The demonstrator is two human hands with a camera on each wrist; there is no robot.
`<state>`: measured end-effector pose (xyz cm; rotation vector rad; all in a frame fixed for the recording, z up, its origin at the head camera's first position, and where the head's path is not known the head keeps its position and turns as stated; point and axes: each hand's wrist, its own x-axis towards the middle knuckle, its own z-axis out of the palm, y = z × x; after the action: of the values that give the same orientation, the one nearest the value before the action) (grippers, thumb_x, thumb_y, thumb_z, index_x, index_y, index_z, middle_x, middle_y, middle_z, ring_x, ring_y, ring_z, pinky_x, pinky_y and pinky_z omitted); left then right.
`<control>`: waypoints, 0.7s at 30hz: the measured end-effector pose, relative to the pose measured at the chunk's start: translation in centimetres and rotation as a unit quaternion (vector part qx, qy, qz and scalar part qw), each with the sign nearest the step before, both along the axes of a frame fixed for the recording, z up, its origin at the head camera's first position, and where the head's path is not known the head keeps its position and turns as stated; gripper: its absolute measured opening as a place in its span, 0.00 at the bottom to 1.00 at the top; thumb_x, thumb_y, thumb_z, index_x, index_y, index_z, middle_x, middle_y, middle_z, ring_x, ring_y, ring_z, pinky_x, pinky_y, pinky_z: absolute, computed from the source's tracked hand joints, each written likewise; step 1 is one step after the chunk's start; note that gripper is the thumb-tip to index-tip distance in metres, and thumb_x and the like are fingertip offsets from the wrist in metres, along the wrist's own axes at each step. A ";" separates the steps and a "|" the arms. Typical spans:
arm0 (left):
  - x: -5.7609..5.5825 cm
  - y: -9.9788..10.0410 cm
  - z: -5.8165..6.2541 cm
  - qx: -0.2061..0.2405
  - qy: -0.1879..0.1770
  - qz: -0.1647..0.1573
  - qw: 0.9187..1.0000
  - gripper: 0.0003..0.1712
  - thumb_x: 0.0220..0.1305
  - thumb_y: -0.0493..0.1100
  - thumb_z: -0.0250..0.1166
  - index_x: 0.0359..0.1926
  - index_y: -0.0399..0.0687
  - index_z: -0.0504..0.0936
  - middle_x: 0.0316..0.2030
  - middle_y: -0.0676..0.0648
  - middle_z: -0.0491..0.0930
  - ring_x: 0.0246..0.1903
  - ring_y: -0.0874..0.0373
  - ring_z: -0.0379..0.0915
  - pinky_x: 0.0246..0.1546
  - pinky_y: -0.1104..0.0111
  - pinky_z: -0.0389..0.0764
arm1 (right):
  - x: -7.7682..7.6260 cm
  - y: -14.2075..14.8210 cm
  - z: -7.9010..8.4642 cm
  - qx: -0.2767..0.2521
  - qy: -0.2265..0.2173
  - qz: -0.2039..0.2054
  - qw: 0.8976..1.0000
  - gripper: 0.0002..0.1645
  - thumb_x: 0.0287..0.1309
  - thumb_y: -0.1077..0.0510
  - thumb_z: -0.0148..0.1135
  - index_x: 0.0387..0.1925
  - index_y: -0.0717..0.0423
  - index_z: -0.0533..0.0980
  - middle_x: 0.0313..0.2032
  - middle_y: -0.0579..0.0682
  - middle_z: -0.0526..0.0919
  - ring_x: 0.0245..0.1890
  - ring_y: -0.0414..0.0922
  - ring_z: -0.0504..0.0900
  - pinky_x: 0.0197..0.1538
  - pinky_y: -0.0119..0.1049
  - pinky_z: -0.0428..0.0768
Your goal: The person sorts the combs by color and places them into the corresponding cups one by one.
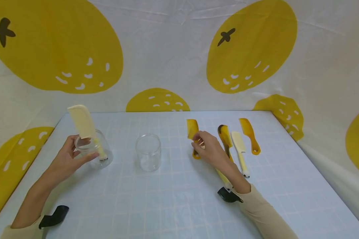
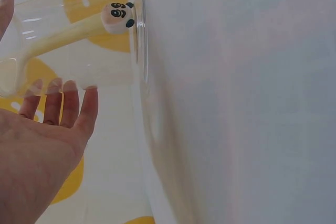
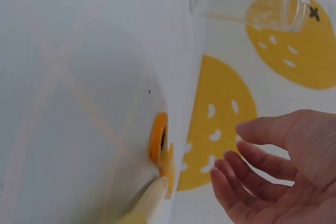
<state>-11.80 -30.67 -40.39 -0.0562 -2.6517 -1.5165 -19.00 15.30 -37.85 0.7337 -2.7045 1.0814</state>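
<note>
My left hand [image 1: 66,154] grips a clear glass jar [image 1: 107,152] on the left, thumb on the near side and fingers around the back. Inside stands a cream comb [image 1: 83,121], wide end up; its panda-faced tip [image 2: 118,18] is down by the jar's base. My right hand [image 1: 210,149] hovers above an amber comb [image 1: 192,127], fingers loosely bent with nothing between them. The right wrist view shows a gap between those fingers and the comb's holed handle [image 3: 158,140]. Part of another cream-handled piece [image 1: 223,178] shows beneath the right forearm, the remainder hidden.
A second clear glass jar [image 1: 148,154] stands upright between the hands. Right of my right hand lie a dark-and-amber comb [image 1: 225,137], a cream comb [image 1: 238,142] with a panda tip, and another amber comb [image 1: 249,132]. Patterned cloth [image 1: 167,56] hangs behind the table.
</note>
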 end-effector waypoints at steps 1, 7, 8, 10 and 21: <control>0.0 0.0 0.0 -0.001 -0.001 0.000 1.000 0.37 0.70 0.46 0.69 0.69 0.55 0.56 0.68 0.38 0.59 0.64 0.48 0.55 0.69 0.29 0.49 | 0.0 0.3 -0.1 0.003 -0.004 -0.001 1.000 0.10 0.65 0.66 0.67 0.45 0.67 0.78 0.40 0.59 0.82 0.39 0.51 0.81 0.46 0.48 0.86; 0.0 -0.1 0.0 -0.008 0.001 0.000 1.000 0.37 0.70 0.46 0.69 0.70 0.55 0.56 0.68 0.39 0.59 0.64 0.50 0.56 0.70 0.30 0.50 | -0.1 1.4 -0.3 0.047 -0.036 -0.018 0.998 0.15 0.65 0.63 0.68 0.49 0.67 0.78 0.45 0.61 0.81 0.43 0.54 0.81 0.48 0.47 0.85; 0.0 0.0 0.0 -0.008 0.003 0.000 1.000 0.37 0.70 0.46 0.69 0.70 0.56 0.56 0.68 0.39 0.59 0.63 0.52 0.57 0.70 0.30 0.50 | -0.1 1.6 -0.2 0.055 -0.043 -0.021 0.997 0.15 0.65 0.62 0.68 0.50 0.67 0.78 0.46 0.61 0.81 0.43 0.54 0.81 0.48 0.47 0.85; 0.0 0.0 0.0 -0.006 0.005 -0.002 1.000 0.37 0.70 0.46 0.69 0.69 0.56 0.56 0.68 0.40 0.59 0.63 0.55 0.57 0.70 0.30 0.50 | -0.1 1.9 -0.1 0.069 -0.057 -0.023 0.996 0.17 0.65 0.62 0.68 0.51 0.67 0.78 0.47 0.61 0.81 0.44 0.54 0.81 0.50 0.47 0.84; -0.1 0.0 0.0 -0.005 -0.011 0.003 1.000 0.37 0.70 0.48 0.69 0.69 0.50 0.55 0.68 0.38 0.59 0.65 0.46 0.55 0.70 0.30 0.49 | -0.4 3.7 0.5 0.155 -0.123 -0.011 0.980 0.25 0.65 0.61 0.69 0.59 0.66 0.73 0.51 0.63 0.78 0.52 0.58 0.77 0.56 0.51 0.80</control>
<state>-11.85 -30.72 -40.35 -0.0322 -2.6744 -1.5119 -19.36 19.02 -37.34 0.6475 -3.1302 0.8011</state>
